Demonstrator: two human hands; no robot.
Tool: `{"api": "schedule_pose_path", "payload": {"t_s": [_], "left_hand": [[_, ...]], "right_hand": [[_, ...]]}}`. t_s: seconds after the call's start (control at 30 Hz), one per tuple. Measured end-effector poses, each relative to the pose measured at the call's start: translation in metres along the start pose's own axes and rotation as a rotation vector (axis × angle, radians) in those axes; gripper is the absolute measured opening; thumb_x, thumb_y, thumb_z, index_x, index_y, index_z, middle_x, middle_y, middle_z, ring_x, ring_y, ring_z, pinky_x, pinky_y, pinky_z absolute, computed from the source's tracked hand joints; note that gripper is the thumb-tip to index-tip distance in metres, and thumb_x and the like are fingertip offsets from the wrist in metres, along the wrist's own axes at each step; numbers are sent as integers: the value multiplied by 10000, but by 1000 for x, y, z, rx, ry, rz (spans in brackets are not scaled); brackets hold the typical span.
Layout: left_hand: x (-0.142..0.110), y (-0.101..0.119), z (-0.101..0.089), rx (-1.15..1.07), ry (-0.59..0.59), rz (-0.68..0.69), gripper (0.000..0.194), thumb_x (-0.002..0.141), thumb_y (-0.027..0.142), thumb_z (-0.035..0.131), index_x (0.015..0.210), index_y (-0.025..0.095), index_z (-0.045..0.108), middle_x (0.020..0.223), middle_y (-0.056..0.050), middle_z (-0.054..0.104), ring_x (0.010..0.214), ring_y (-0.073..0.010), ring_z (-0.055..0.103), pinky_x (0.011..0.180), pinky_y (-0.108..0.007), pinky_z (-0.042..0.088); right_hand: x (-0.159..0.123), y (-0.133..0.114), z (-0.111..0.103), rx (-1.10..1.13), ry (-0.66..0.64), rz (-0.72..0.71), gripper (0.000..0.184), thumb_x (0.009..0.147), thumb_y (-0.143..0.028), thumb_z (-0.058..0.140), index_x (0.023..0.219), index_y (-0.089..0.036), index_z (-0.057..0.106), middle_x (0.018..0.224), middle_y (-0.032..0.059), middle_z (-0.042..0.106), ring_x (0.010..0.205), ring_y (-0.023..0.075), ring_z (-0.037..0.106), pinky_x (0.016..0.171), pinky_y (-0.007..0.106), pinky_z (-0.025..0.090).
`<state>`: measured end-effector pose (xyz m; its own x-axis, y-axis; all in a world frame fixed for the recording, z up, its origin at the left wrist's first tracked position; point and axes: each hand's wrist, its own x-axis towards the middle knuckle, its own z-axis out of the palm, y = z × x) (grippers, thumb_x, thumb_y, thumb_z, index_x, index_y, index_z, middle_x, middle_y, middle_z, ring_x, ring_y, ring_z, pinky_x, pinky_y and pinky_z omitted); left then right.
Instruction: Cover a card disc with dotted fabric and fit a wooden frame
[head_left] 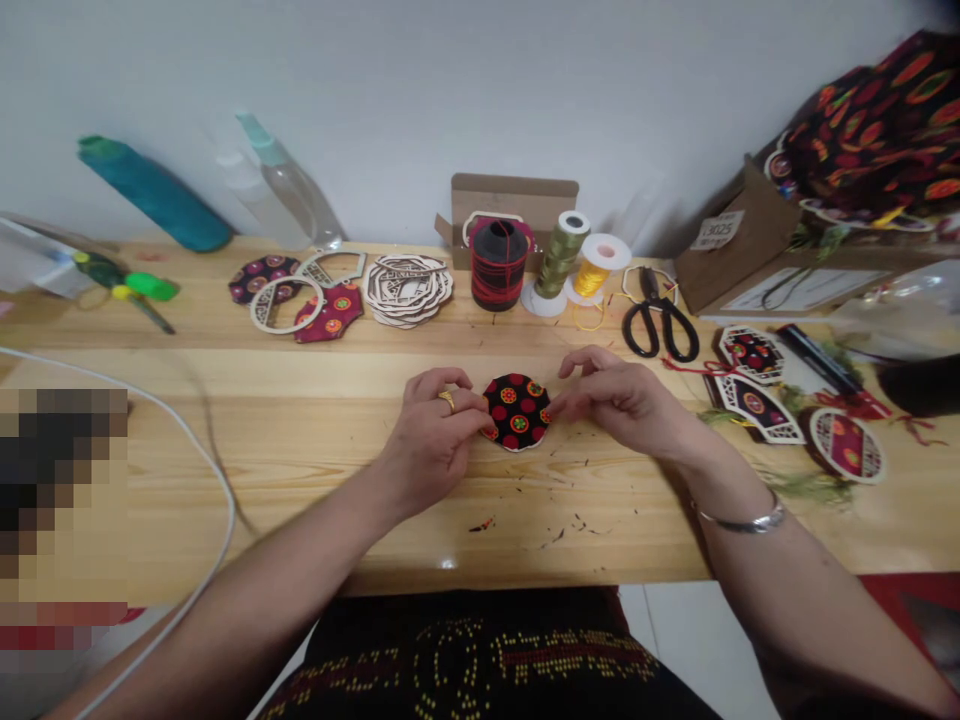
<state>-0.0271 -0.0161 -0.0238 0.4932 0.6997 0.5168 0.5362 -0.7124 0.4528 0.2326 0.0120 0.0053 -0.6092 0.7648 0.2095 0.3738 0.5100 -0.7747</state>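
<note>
A roundish piece covered in black cloth with red dots and flower motifs (517, 412) is at the middle of the table, a thin pale edge showing along its bottom. My left hand (439, 435), with a ring on one finger, pinches the left side of this cloth-covered piece. At the opposite edge, my right hand (611, 400) has a fingertip touching or very close to the cloth; its other fingers are curved and spaced apart. A silver bangle (746, 518) circles the right wrist. Dark cloth scraps (574, 527) are scattered on the wood below the piece.
Behind the hands stand a stack of wooden cut-outs (409, 290), a black-and-red thread spool (498, 268), a green spool (562, 258), a yellow spool (596, 268) and black-handled scissors (660, 320). Finished ornaments (847, 445) and a cardboard box (739, 250) are right. A white cable (214, 465) crosses left.
</note>
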Motion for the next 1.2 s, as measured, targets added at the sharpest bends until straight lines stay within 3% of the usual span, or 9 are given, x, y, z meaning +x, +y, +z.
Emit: {"api": "schedule_pose_path", "payload": {"t_s": [0.13, 0.4, 0.53, 0.63, 0.77, 0.83, 0.97, 1.2], "left_hand": [[1, 1, -3, 14, 36, 4, 302, 755, -24, 480, 822, 191, 681, 843, -40, 732, 966, -251, 524, 861, -478, 440], [-1, 0, 1, 33, 16, -6, 319, 714, -33, 487, 797, 209, 678, 837, -24, 724, 973, -246, 516, 881, -471, 422], [-1, 0, -1, 30, 27, -26, 325, 737, -21, 476, 854, 210, 674, 879, -31, 721, 978, -242, 529, 896, -463, 430], [2, 1, -4, 35, 16, -78, 339, 773, 61, 530, 1076, 179, 625, 1078, -83, 687, 1064, -253, 533, 978, -475, 405], [2, 7, -6, 127, -159, -211, 725, 750, 388, 681, 1366, 125, 406, 1354, -185, 525, 1326, -366, 333, 1051, -557, 308], [2, 12, -6, 150, -260, -257, 869, 722, 449, 700, 1430, 132, 309, 1404, -196, 478, 1384, -391, 237, 1057, -576, 275], [7, 23, -8, 160, -378, -304, 924, 723, 461, 694, 1464, 152, 236, 1469, -189, 412, 1418, -404, 162, 1060, -601, 229], [22, 28, -2, 149, -429, -363, 991, 674, 485, 709, 1466, 141, 223, 1490, -213, 375, 1424, -416, 150, 1055, -617, 194]], "right_hand": [[0, -1, -3, 7, 52, 22, 403, 666, 36, 435, 704, -241, 725, 774, 35, 708, 1026, 214, 539, 788, 356, 480], [-1, 4, 1, -14, -26, 1, 476, 653, 48, 413, 842, -228, 752, 680, 27, 668, 1016, 207, 530, 830, 355, 485], [0, -2, -4, 15, 114, 8, 376, 742, 1, 446, 832, -234, 725, 852, 36, 712, 1016, 200, 552, 851, 370, 481], [0, -5, -8, -64, 216, 72, 270, 829, -141, 552, 1052, -229, 676, 1072, 72, 676, 1062, 217, 560, 950, 433, 441], [1, -6, -1, -158, 74, 101, 638, 742, -360, 752, 1317, -224, 510, 1248, 123, 578, 1172, 273, 493, 1005, 490, 418], [2, -7, 7, -151, 2, 80, 808, 706, -393, 782, 1403, -222, 411, 1290, 134, 538, 1212, 278, 454, 1029, 484, 410], [3, -11, 19, -225, -63, 52, 980, 670, -375, 806, 1479, -201, 281, 1358, 152, 479, 1264, 307, 370, 1059, 500, 376], [2, -7, 18, -245, -45, 61, 1058, 687, -382, 795, 1514, -213, 158, 1368, 161, 458, 1271, 316, 363, 1049, 533, 367]]}}
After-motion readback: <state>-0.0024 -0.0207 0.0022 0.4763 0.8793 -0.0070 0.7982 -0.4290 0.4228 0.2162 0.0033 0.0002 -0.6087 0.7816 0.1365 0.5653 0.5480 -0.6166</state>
